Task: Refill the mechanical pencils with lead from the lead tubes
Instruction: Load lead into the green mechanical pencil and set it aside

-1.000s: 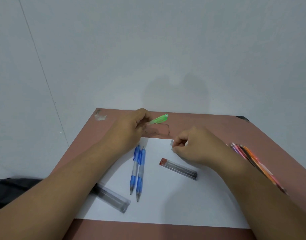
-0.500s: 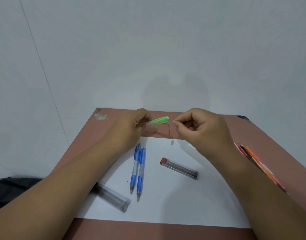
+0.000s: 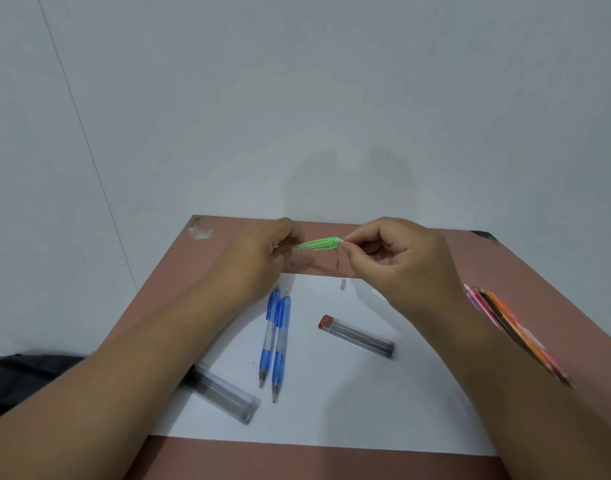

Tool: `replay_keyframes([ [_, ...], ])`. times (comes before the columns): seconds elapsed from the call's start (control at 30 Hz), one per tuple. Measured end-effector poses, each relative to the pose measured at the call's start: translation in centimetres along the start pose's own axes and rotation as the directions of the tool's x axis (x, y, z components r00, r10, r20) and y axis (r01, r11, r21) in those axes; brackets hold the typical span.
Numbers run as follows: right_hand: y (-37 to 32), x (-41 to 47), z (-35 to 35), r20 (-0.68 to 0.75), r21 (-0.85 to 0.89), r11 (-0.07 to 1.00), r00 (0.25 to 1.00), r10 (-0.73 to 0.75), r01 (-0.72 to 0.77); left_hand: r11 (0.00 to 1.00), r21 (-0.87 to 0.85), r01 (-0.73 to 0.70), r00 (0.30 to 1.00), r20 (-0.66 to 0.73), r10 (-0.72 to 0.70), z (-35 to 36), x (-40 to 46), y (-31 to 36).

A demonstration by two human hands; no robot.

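- Head view, hands: the left hand [image 3: 259, 261] grips the translucent green mechanical pencil [image 3: 318, 244] by its lower barrel, holding it clear of the table with its open rear end pointing toward the right hand [image 3: 397, 261].
- Head view, change: a second ago the right hand was down on the white paper sheet [image 3: 331, 403]; it has since risen, and its pinched thumb and forefinger now meet the rear end of the green pencil. What they pinch is too small to make out; a lead or the eraser plug is likely.
- Head view, meaning: this reads as the loading step for the first pencil, with closing up to follow.
- Head view, loose part: a small pale grey cap [image 3: 343, 284] lies on the paper just below the hands, probably the pencil's end cap, not yet refitted.
- Head view, supplies: a clear lead tube with a red stopper [image 3: 357, 336] lies on the paper; a larger clear tube [image 3: 224, 396] lies partly under the left forearm.
- Head view, waiting: two blue-and-clear mechanical pencils [image 3: 275, 341] lie side by side, touching, tips toward the viewer.
- Head view, surroundings: a bundle of pink and orange pencils [image 3: 504, 323] rests on the reddish-brown table [image 3: 504, 271].
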State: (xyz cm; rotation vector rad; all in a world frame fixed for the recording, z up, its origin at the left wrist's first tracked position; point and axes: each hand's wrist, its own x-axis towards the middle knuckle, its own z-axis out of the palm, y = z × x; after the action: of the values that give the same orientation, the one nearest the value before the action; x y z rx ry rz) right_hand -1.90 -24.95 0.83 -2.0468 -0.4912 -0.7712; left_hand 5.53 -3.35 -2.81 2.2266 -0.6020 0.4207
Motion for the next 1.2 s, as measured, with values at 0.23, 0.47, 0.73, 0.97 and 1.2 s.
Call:
replay_keyframes([
  [0.23,0.0,0.1,0.1,0.007,-0.128,0.987,0.995,-0.095,0.095,1.000,-0.016,0.006,1.000,-0.008,-0.007,-0.2,-0.2,0.4],
  [0.47,0.1,0.3,-0.2,0.112,-0.317,0.935,0.986,-0.127,0.156,0.998,0.057,0.006,0.999,-0.054,-0.003,-0.3,-0.1,0.1],
  [0.73,0.6,0.5,0.0,0.162,-0.414,0.906,0.987,-0.016,0.083,0.966,0.234,-0.108,0.977,-0.156,0.147,-1.2,-0.3,1.3],
  [0.97,1.3,0.3,0.2,0.024,-0.162,0.978,0.990,0.139,-0.133,0.950,0.277,-0.141,0.966,-0.171,0.193,-1.5,-0.6,2.0],
  [1.2,2.6,0.6,0.4,0.134,-0.210,0.945,0.951,0.280,-0.249,0.967,0.251,-0.029,0.962,-0.256,0.095,-2.1,-0.5,1.9],
])
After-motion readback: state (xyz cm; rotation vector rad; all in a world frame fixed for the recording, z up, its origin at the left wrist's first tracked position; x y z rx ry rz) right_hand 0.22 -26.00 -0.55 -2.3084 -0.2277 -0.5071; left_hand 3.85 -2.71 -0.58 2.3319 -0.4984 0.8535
